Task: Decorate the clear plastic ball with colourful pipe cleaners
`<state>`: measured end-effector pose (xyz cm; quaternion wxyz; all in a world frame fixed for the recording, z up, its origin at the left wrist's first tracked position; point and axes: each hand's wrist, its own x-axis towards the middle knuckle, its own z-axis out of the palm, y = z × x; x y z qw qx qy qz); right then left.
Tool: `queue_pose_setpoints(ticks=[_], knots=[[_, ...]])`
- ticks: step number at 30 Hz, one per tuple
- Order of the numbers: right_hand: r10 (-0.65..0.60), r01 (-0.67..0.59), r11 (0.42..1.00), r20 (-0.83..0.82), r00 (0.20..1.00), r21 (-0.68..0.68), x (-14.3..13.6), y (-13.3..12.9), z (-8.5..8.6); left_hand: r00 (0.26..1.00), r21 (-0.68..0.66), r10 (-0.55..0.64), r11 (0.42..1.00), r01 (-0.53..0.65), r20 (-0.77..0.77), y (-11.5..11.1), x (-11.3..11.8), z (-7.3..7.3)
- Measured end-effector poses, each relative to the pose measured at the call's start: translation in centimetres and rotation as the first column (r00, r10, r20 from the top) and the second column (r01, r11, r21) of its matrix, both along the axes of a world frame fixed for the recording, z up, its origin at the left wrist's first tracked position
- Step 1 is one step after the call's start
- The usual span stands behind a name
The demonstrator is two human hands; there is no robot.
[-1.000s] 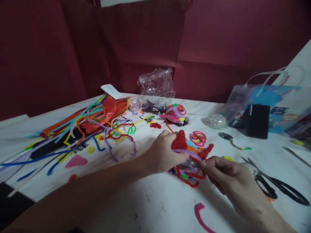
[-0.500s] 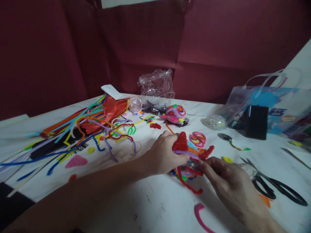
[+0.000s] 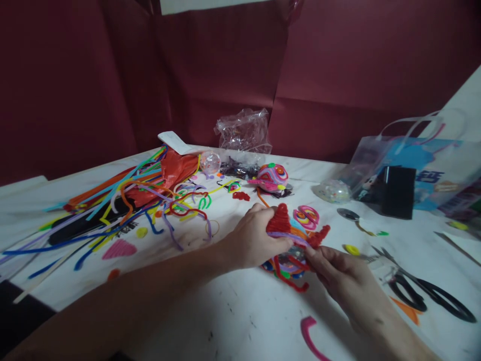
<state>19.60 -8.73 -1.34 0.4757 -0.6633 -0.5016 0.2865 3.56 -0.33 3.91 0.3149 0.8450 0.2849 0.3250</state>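
My left hand (image 3: 253,235) grips the left side of a ball decorated with colourful pipe cleaners (image 3: 291,273), its thumb lying along the top. A red pipe-cleaner triangle (image 3: 278,220) stands up from the ball beside that thumb. Across the top runs a purple pipe cleaner (image 3: 295,237), and my right hand (image 3: 336,268) pinches its right end between thumb and fingers. Clear plastic shows under the strip. A loose red pipe-cleaner end (image 3: 289,284) hangs down in front. Just behind is a pink and orange spiral (image 3: 306,218). Part of the ball is covered by my hands.
Black-handled scissors (image 3: 424,288) lie right of my right hand. Left, a bundle of pipe cleaners (image 3: 108,195) spreads over the white table. Behind stand a finished-looking pink fish ball (image 3: 271,178), clear plastic wrap (image 3: 244,133), a clear dome (image 3: 336,190) and a black box (image 3: 398,192) before a bag.
My right hand has shifted slightly left and down along the purple pipe cleaner. The dangling red end has moved a little up and left. My left hand keeps its hold.
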Motion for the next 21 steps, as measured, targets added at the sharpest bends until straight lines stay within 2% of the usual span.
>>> queue_pose_setpoints(ticks=[4, 7, 18, 21], knots=[[0.066, -0.080, 0.994, -0.168, 0.984, -0.076, 0.68, 0.23, -1.13, 1.000, 0.001, 0.001, 1.000, -0.001, -0.009, 0.01, -0.01, 0.05], [0.078, -0.099, 0.992, -0.228, 0.971, -0.084, 0.82, 0.02, -1.10, 1.000, 0.005, -0.007, 1.000, 0.007, -0.004, 0.01, -0.06, 0.06], [0.033, -0.028, 0.999, -0.258, 0.966, 0.026, 0.88, -0.23, -0.56, 0.999, -0.100, 0.036, 0.994, -0.038, -0.023, 0.37, -0.05, 0.11], [0.026, -0.020, 1.000, -0.270, 0.962, 0.024, 0.85, -0.21, -0.28, 0.999, -0.091, 0.024, 0.995, -0.026, -0.022, 0.35, -0.08, 0.07]])
